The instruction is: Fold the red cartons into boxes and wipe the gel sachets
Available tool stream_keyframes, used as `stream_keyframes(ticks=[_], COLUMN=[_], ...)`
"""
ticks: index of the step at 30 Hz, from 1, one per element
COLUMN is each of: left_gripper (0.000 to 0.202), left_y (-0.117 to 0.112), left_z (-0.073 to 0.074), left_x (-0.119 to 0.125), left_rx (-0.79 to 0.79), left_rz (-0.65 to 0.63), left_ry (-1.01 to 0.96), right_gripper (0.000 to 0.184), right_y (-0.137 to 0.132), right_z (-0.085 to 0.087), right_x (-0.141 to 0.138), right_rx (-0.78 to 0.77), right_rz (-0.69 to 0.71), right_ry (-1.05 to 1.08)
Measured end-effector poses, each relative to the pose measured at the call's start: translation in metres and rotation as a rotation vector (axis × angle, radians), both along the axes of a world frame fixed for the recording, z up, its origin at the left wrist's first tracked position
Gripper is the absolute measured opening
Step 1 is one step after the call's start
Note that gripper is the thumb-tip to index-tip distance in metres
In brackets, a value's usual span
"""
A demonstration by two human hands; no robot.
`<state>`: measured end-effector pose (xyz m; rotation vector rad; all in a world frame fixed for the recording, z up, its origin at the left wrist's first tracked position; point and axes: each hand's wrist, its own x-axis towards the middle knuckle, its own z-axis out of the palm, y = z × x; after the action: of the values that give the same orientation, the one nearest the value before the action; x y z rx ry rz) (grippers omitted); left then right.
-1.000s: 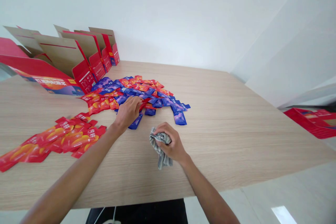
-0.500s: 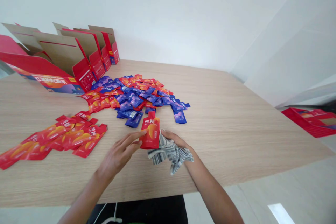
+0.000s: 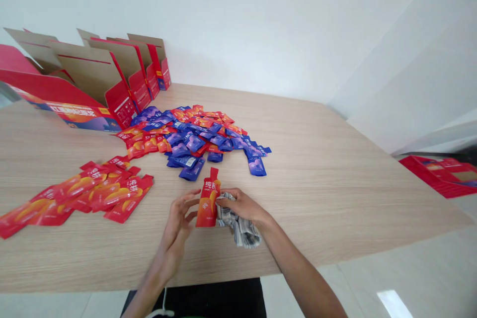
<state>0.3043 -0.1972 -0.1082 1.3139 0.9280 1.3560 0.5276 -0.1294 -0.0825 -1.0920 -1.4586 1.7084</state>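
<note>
A red pouch (image 3: 207,206) with orange fruit printed on it is held up between my two hands, its narrow spout end pointing away. My right hand (image 3: 238,204) is closed around a bunched grey-and-white striped cloth (image 3: 246,233) and presses it against the pouch's right edge. On the other side, my left hand (image 3: 181,218) has its fingers loosely apart, with the fingertips at the pouch's left edge. Left of my hands lies a group of red pouches (image 3: 112,194). Beyond them spreads a mixed pile of blue and red pouches (image 3: 194,141).
Open red cardboard boxes (image 3: 85,114) with raised brown flaps stand in a row at the back left of the wooden table (image 3: 316,174). A white wall (image 3: 261,25) runs behind the table. Off the table's right side is another red box (image 3: 436,176).
The pouch has come closer to me and turned somewhat. My right hand has moved over the cloth and bunched it against the pouch, while my left fingers have loosened at its edge.
</note>
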Motion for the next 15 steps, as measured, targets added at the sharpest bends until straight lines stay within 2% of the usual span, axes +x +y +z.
stream_keyframes(ticks=[2,5,7,9,12,15], left_gripper=[0.049,0.052,0.056,0.065,0.071,0.069], left_y=[-0.006,-0.011,-0.01,-0.008,-0.005,-0.007], left_z=[-0.01,-0.024,-0.028,-0.026,-0.018,-0.018], left_x=[0.012,0.028,0.038,0.045,0.048,0.043], left_rx=[-0.267,-0.513,-0.568,-0.595,-0.588,-0.583], left_rz=[0.054,0.1,0.145,0.166,0.124,0.072], left_ry=[-0.127,-0.101,-0.112,-0.215,-0.352,-0.321], right_gripper=[0.041,0.037,0.028,0.024,0.027,0.02], right_y=[-0.001,-0.002,-0.002,-0.002,0.0,-0.001], right_z=[-0.001,-0.004,-0.007,-0.009,-0.008,-0.002], right_x=[0.0,-0.002,-0.003,-0.004,-0.003,-0.002], right_rx=[0.063,0.17,0.288,0.404,0.534,0.642], right_rz=[0.028,0.09,0.057,-0.056,-0.259,-0.394], right_ry=[-0.039,-0.12,-0.167,-0.228,-0.297,-0.249])
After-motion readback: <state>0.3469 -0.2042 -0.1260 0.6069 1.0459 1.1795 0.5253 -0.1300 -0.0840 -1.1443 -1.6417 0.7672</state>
